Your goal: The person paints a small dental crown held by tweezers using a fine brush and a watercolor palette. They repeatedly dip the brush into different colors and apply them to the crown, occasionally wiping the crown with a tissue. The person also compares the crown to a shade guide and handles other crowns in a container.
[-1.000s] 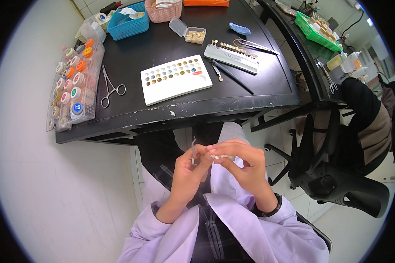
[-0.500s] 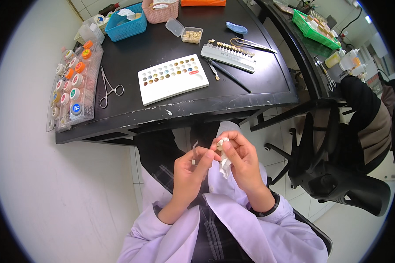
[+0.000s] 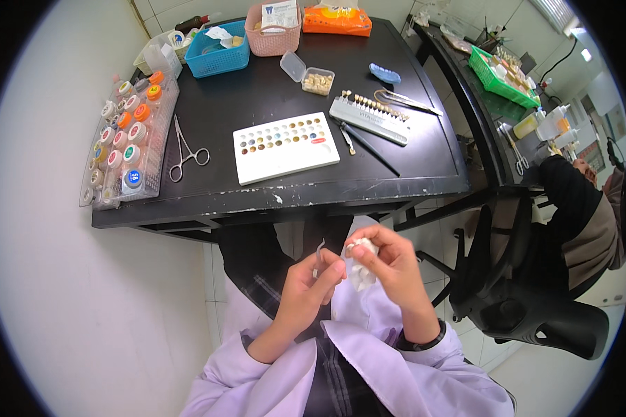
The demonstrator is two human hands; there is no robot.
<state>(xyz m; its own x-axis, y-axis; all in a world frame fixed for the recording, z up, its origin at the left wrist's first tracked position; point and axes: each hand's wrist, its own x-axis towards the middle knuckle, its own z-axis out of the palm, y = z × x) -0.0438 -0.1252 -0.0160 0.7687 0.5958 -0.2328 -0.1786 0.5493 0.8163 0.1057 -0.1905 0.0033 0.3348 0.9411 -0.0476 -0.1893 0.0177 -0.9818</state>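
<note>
Over my lap, my left hand [image 3: 305, 290] is closed, thumb against fingers. A thin grey curved strip [image 3: 320, 251] sticks up from it; its exact kind is unclear. Beside it, my right hand [image 3: 396, 270] pinches a crumpled white tissue [image 3: 364, 276] between thumb and fingers. Anything inside the tissue is hidden. A small gap parts the two hands. On the black table ahead lie a white palette [image 3: 289, 164] with several coloured wells, a grey tooth shade guide [image 3: 368, 121], a loose shade tab [image 3: 348, 141] and a dark slim brush-like stick [image 3: 372, 149].
A clear rack of capped jars [image 3: 129, 149] stands at the table's left, beside locking forceps [image 3: 182, 154]. Farther back are a box of teeth [image 3: 318, 82], blue basket [image 3: 219, 61], pink basket [image 3: 274, 43] and orange tissue pack [image 3: 337, 22]. A black chair [image 3: 522, 299] and another person [image 3: 584, 201] are at right.
My hands have drawn apart. The small tooth-coloured piece that showed at my right fingertips is now out of sight, and the tissue is bunched there. The whole view has shifted slightly.
</note>
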